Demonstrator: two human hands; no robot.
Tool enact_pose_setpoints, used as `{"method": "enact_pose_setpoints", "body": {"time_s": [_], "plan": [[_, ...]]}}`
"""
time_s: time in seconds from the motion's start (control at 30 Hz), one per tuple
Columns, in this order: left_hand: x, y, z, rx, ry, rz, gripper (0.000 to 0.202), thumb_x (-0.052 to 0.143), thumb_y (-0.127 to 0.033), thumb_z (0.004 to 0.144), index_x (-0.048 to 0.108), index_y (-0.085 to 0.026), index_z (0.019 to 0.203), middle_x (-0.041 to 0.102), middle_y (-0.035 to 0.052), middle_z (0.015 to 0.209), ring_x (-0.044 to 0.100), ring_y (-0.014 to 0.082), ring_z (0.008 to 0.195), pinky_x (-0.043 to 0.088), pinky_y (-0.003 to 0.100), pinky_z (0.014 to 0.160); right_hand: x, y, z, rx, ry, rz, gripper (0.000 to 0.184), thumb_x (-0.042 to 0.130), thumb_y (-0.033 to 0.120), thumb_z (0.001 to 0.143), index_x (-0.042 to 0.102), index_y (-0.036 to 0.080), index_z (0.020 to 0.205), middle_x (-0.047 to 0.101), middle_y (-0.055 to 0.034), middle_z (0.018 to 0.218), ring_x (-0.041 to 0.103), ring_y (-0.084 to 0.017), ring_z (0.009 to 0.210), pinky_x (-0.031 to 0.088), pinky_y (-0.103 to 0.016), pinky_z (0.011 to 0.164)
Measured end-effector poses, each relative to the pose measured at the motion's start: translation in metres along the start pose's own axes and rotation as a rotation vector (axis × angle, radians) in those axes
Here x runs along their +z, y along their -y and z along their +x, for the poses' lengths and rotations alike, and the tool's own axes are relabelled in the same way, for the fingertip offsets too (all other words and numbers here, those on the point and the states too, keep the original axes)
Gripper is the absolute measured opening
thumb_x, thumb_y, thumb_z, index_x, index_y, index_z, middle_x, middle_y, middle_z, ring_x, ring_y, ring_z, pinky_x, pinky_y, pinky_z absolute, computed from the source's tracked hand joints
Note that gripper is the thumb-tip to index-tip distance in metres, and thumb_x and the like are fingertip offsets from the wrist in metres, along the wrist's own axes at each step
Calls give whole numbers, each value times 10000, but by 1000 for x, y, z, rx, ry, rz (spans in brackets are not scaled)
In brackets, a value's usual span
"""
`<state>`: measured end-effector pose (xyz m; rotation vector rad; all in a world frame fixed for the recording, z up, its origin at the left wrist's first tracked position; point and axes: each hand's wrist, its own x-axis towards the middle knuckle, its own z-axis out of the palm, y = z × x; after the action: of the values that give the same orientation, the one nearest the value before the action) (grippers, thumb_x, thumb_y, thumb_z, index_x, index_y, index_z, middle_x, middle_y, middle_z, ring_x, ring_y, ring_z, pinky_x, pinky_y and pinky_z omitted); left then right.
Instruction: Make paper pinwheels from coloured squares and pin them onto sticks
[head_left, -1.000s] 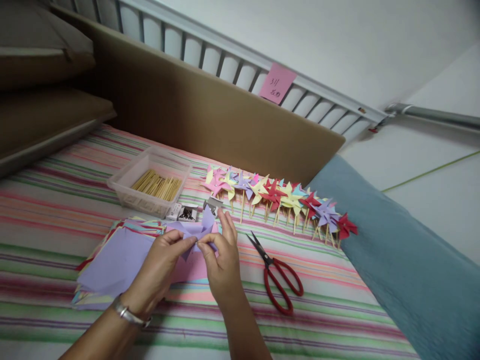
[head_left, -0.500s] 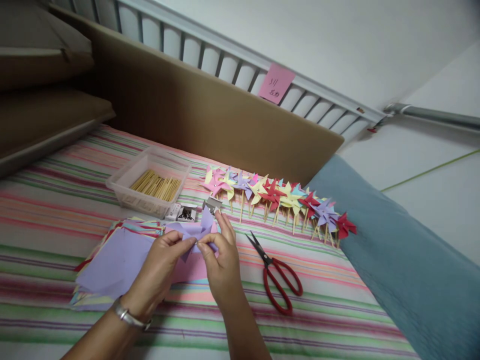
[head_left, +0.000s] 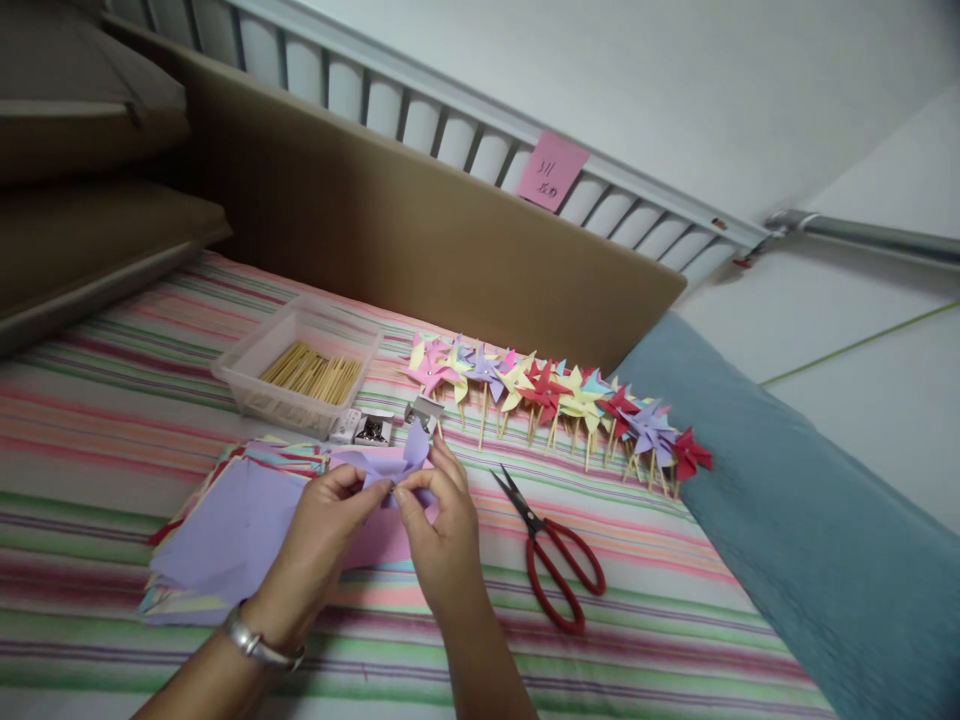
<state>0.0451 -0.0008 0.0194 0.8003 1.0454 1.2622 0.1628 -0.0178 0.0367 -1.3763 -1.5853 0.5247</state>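
Taking the purple paper pinwheel [head_left: 394,462] as the centre of the clock, both of the person's hands close in on it. It is held up over the near middle of the striped cloth [head_left: 637,610], its blades folded and standing up. The left hand [head_left: 326,512] comes in from eight o'clock, thumb and fingers pinched on the paper near its centre; a silver bracelet [head_left: 259,643] circles that wrist. The right hand [head_left: 448,512] comes in from four o'clock, thumb and forefinger pinched at the same spot, its other fingers stretched out past the blades. Something tiny shows between the fingertips — too small to make out.

Between eight and nine o'clock lies a stack of coloured paper [head_left: 232,525], a purple sheet uppermost, and a pink sheet [head_left: 379,540] lies just under the hands. At ten o'clock stands a clear plastic tray [head_left: 300,407] holding wooden sticks [head_left: 311,373]. A small box [head_left: 373,428] of dark, shiny bits sits at eleven, beside the tray, and a grey box [head_left: 424,412] at one. Finished-looking pinwheels [head_left: 544,390] on sticks run in a row from one to three o'clock. Red-handled scissors [head_left: 535,521] lie towards four, blades slightly parted — near the right hand but apart from it.
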Motion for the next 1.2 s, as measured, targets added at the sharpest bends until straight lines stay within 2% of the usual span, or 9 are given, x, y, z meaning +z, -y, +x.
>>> {"method": "enact_pose_setpoints", "body": {"time_s": [0.03, 0.1, 0.17, 0.23, 0.47, 0.67, 1.2], "plan": [[0, 0, 0, 1, -8, 7, 139, 721, -276, 631, 635, -170, 605, 589, -18, 599, 507, 147, 634, 376, 256, 627, 1, 0, 1, -10, -14, 11, 92, 564, 142, 764, 614, 206, 721, 620, -78, 1053, 453, -240, 1188, 313, -409, 1021], [1, 0, -2, 1, -32, 28, 152, 726, -282, 615, 633, -164, 591, 580, -20, 575, 489, 140, 606, 366, 252, 603, 3, 0, 2, -18, -40, 41, 111, 554, 121, 743, 598, 206, 686, 608, -28, 826, 544, -214, 996, 383, -364, 932], [2, -1, -3, -8, -55, 42, 185, 733, -288, 600, 608, -164, 546, 550, -29, 533, 463, 130, 572, 350, 248, 575, 4, 1, 3, 6, -56, 77, 116, 550, 114, 725, 584, 203, 660, 562, 3, 733, 558, -179, 822, 429, -308, 801], [3, -2, -4, -28, -56, 30, 219, 739, -297, 593, 584, -166, 509, 522, -37, 506, 444, 121, 550, 341, 244, 563, 3, 1, 4, 55, -50, 103, 109, 551, 124, 719, 573, 199, 645, 543, 12, 708, 545, -162, 740, 430, -275, 701], [0, 2, -2, -92, 37, -52, 214, 764, -313, 589, 618, -163, 543, 529, -41, 518, 421, 98, 516, 320, 228, 533, -2, -1, 5, 185, -11, 135, 86, 557, 172, 714, 573, 196, 633, 564, 12, 683, 543, -161, 710, 423, -262, 662], [1, 3, -3, -117, 43, -70, 238, 785, -314, 557, 608, -161, 517, 530, -34, 510, 436, 107, 524, 324, 235, 540, -2, -7, 4, 183, -32, 155, 88, 576, 193, 706, 573, 189, 619, 568, 21, 640, 527, -144, 626, 404, -243, 591], [2, 5, -5, -134, 77, -190, 200, 805, -282, 558, 642, -167, 546, 568, -30, 539, 478, 109, 555, 370, 230, 583, -3, -6, 4, 202, 1, 171, 97, 575, 187, 703, 556, 189, 607, 551, 26, 620, 522, -142, 613, 402, -239, 581]]}}
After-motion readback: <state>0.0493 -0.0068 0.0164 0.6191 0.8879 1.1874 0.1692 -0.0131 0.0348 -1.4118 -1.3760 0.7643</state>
